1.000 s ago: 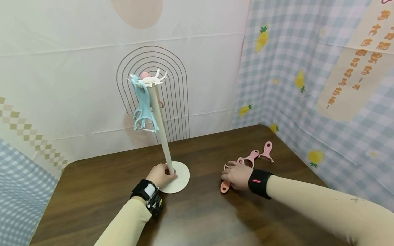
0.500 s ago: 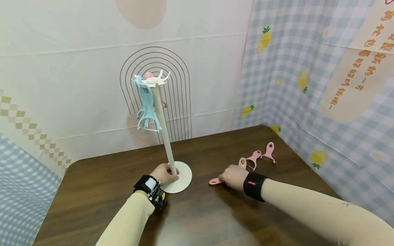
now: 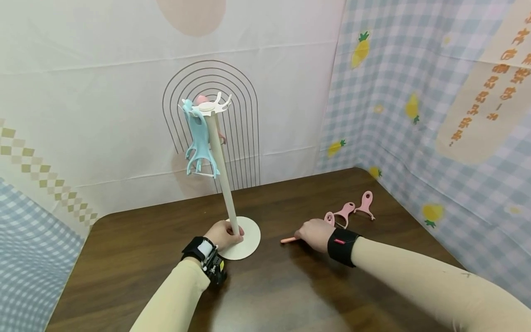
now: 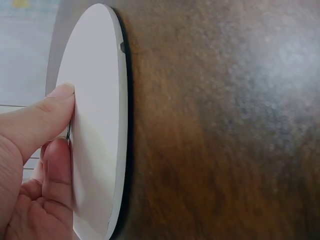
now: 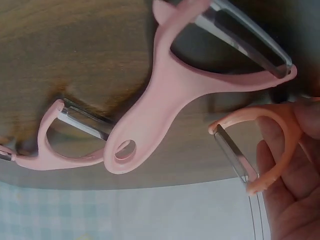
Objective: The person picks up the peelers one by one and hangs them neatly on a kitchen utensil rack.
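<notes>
My left hand (image 3: 221,234) holds the foot of the white stand's pole (image 3: 225,184), with thumb and fingers around it just above the round base (image 4: 97,125). In the right wrist view, my right hand (image 3: 316,234) grips an orange Y-shaped peeler (image 5: 287,137) near its blade end. The peeler's handle (image 3: 288,240) points left toward the stand in the head view. Beside that hand, pink peelers (image 5: 162,85) lie on the table. Light blue peelers (image 3: 201,143) hang from the stand's hooked top (image 3: 206,108); a pink one (image 3: 202,98) hangs partly hidden behind the pole.
The brown wooden table (image 3: 149,258) meets a white cloth backdrop (image 3: 103,124) behind and a blue checked cloth (image 3: 390,129) on the right. One pink peeler (image 3: 366,204) lies farthest right, near the table's right edge.
My right hand has closed on the orange peeler, drawn it slightly left of the pink ones and turned it, so its handle now shows edge-on. The left hand stays on the pole.
</notes>
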A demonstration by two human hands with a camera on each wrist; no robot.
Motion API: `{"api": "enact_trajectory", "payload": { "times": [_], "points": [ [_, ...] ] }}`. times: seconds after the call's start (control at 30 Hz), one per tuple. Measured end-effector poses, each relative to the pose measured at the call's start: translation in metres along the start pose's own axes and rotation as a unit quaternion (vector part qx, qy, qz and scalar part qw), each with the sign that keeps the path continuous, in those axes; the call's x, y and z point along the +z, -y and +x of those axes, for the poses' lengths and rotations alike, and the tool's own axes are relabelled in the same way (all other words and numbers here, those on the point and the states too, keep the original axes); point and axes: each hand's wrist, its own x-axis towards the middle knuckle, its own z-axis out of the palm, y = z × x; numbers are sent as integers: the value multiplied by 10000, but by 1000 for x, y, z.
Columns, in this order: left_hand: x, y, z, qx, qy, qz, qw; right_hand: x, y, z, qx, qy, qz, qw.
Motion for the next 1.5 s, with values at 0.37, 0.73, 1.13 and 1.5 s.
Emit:
{"api": "enact_trajectory", "payload": {
  "times": [0.37, 0.73, 1.13, 1.5],
  "points": [
    [1, -3, 3, 58, 84, 198, 9998, -5, -8, 7, 183, -49, 797, 9966],
    [6, -1, 5, 310, -26, 394, 9987, -76, -29, 28, 437, -1900, 2223, 9553],
    [12, 3, 8, 383, -93, 461, 9982, -173, -38, 51, 1057, -3029, 3368, 8852],
    [9, 1, 3, 476, -164, 585, 9970, -217, -11, 76, 863, -3784, 3733, 8426]
  ]
}}
